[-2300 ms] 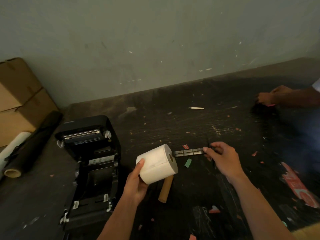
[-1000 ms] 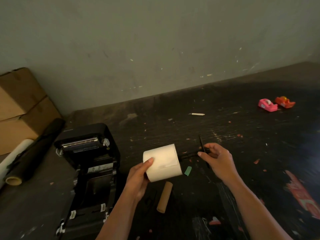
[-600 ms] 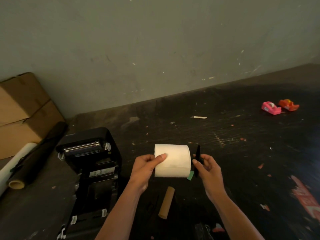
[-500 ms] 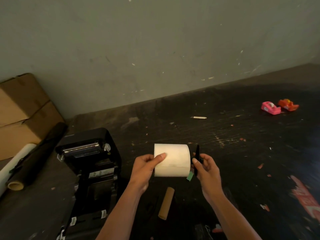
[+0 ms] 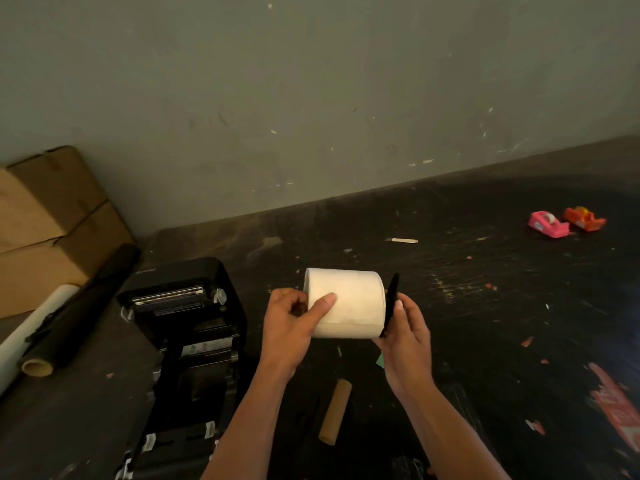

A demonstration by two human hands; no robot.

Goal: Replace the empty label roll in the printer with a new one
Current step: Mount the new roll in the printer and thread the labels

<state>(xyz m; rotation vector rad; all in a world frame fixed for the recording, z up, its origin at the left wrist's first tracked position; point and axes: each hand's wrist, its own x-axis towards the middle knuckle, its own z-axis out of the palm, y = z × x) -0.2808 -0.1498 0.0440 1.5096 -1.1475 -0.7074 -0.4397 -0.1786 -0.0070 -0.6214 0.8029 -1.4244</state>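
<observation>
With the empty core point(image 5: 335, 411) lying on the bench point(image 5: 485, 306), both grips, left hand point(image 5: 291, 323) and right hand point(image 5: 405, 336), clasp the new roll point(image 5: 346, 303) mid-frame; loading the open printer point(image 5: 187, 334) remains.

We note the printer point(image 5: 183, 327) at the counter's point(image 5: 485, 306) left, boxes point(image 5: 45, 230) behind it. Empty core point(image 5: 335, 412) lies right of printer; two tape dispensers point(image 5: 566, 221) far right, near the wall point(image 5: 311, 98).

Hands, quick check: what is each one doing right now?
Left hand: closed on the new label roll, thumb across its face.
Right hand: fingers on the black spindle flange at the roll's end.
</observation>
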